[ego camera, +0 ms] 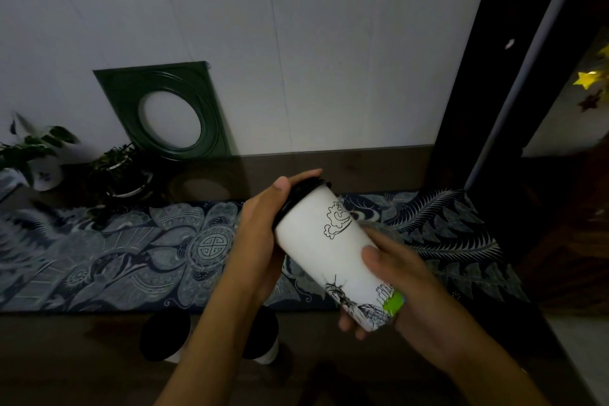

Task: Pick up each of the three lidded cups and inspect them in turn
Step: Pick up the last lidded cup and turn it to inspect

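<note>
Two standing cups [166,336] below hands' [260,234] tilted cup [333,254].

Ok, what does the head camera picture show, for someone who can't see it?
Two hands hold a tilted white paper cup with a black lid: left hand at the lid, right hand near the base. Two more black-lidded cups stand below.

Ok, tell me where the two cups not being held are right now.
In the head view, both stand low and left of centre on the dark tabletop: one black-lidded cup left of the left forearm, the other cup partly hidden behind it.
</note>
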The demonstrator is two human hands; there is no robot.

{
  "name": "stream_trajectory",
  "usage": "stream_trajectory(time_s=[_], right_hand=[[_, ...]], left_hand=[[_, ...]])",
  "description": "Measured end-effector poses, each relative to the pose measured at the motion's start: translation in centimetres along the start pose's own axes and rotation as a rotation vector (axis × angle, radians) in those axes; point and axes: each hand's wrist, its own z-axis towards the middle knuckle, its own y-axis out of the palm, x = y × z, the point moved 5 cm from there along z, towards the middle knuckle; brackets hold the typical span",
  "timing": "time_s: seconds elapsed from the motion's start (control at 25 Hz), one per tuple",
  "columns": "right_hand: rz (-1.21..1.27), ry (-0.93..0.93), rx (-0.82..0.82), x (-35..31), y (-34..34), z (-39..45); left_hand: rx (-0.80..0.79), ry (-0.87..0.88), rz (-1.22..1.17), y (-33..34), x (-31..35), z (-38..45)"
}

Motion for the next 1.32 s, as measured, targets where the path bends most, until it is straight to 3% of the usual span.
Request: stream_trajectory(time_s=[0.08,0.16,0.24,0.32,0.44,0.64,0.96,1.08,1.16,1.24,1.32], right_hand=[[-0.39,-0.116,0.162,-0.6,-0.6,-0.1],[-1.008,-0.269,0.261,-1.5,-0.2,-0.5],[-1.297,-0.4,0.281,-1.7,0.8,-0.8],[-1.258,-0.447,0.292,-1.5,0.9,-1.0],[-0.981,-0.403,0.303,-1.0,0.2,-1.0],[-0.615,-0.347,0.187,-1.3,-0.8,-0.5],[-0.088,-0.11,0.032,-1.0,-2.0,-0.4],[-0.242,-0.143,0.103,-1.5,-2.6,-0.4],[-0.716,-0.263,0.271,-2.4,-3.0,-0.8],[-1.182,-0.372,0.336,-2.8,-2.5,-1.1],[-1.252,-0.4,0.321,-2.2,-2.6,-1.2]], left_hand=[[0.043,0.006,0.021,0.0,0.1,0.0],[0.079,0.021,0.039,-0.1,0.1,-0.1],[0.092,0.015,0.046,0.2,0.2,-0.2],[0.084,-0.013,0.034,0.7,0.2,-0.5],[0.044,-0.027,0.042,1.2,0.3,-0.7],[0.035,-0.014,0.053,1.7,0.2,-0.7],[0.027,0.057,0.081,2.4,-0.2,0.0],[0.022,0.076,0.097,2.4,0.0,0.6],[0.076,0.065,0.073,2.4,0.1,1.0],[0.101,0.046,0.065,2.7,0.0,1.0],[0.075,0.031,0.087,3.3,-0.3,0.9]])
